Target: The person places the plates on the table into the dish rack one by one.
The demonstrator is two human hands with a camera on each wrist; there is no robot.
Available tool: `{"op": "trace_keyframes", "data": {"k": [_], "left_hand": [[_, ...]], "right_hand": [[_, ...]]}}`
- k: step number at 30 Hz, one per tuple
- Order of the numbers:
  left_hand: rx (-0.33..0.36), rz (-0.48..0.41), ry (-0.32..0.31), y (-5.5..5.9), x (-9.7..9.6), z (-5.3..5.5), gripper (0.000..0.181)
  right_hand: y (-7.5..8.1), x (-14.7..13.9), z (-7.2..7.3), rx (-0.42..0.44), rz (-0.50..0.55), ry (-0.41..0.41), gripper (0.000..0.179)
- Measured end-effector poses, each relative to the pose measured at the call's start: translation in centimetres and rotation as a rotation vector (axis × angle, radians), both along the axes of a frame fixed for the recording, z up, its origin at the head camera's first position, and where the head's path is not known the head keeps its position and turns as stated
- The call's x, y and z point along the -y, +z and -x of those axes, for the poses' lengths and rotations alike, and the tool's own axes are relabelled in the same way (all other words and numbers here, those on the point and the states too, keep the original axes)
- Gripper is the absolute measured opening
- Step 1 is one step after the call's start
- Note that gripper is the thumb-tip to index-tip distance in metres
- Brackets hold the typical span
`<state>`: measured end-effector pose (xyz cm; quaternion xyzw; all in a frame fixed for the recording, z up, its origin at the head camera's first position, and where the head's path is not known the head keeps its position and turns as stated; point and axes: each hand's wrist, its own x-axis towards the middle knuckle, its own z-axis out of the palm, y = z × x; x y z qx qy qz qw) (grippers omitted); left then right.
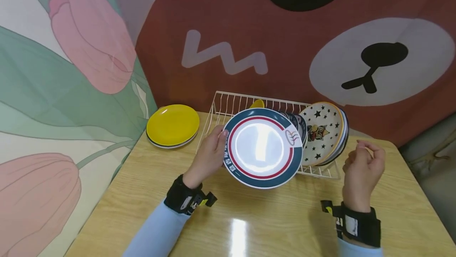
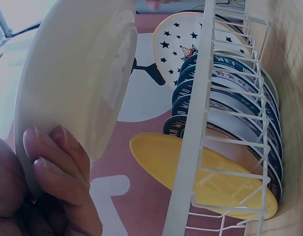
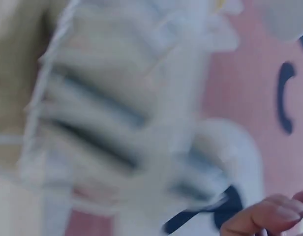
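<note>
My left hand grips the left rim of a white plate with a blue border and a red ring, held up in front of the rack. In the left wrist view the fingers curl over the edge of that plate, whose pale underside shows. To the right of the rack, my right hand is raised with loosely bent fingers and nothing in it. Behind the held plate stands a white wire dish rack, partly hidden. The right wrist view is blurred.
Several plates stand in the rack: a star-patterned plate at the right end, blue-rimmed plates, and a leaning yellow plate. Left of the rack, another yellow plate lies stacked on the wooden table. A patterned cloth wall rises behind.
</note>
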<state>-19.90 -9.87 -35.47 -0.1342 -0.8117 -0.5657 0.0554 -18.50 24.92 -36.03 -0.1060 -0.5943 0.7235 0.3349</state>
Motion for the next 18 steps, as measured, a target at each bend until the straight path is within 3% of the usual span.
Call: {"op": "trace_keyframes", "data": {"k": [2, 4, 8, 10, 14, 18], "left_hand": [[0.004, -0.001, 0.003, 0.1, 0.0, 0.0, 0.034], [0.003, 0.0, 0.006, 0.2, 0.0, -0.1, 0.035], [-0.003, 0.004, 0.015, 0.2, 0.0, -0.2, 0.035], [-0.006, 0.005, 0.018, 0.2, 0.0, -0.2, 0.035], [0.0, -0.005, 0.009, 0.1, -0.1, -0.3, 0.035], [-0.003, -0.016, -0.006, 0.1, -0.2, -0.3, 0.035]], "right_hand": [[0.9, 1.3, -0.8, -0.036, -0.039, 0.073, 0.02], [1.5, 2.7, -1.4, -0.005, -0.139, 0.158, 0.027], [1.9, 4.9, -2.2, 0.151, -0.388, 0.359, 0.04], [1.7, 5.8, -2.4, 0.215, -0.465, 0.447, 0.045], [1.2, 7.1, -2.8, 0.272, -0.512, 0.591, 0.049], [0.9, 7.8, -3.2, 0.26, -0.487, 0.659, 0.047]]}}
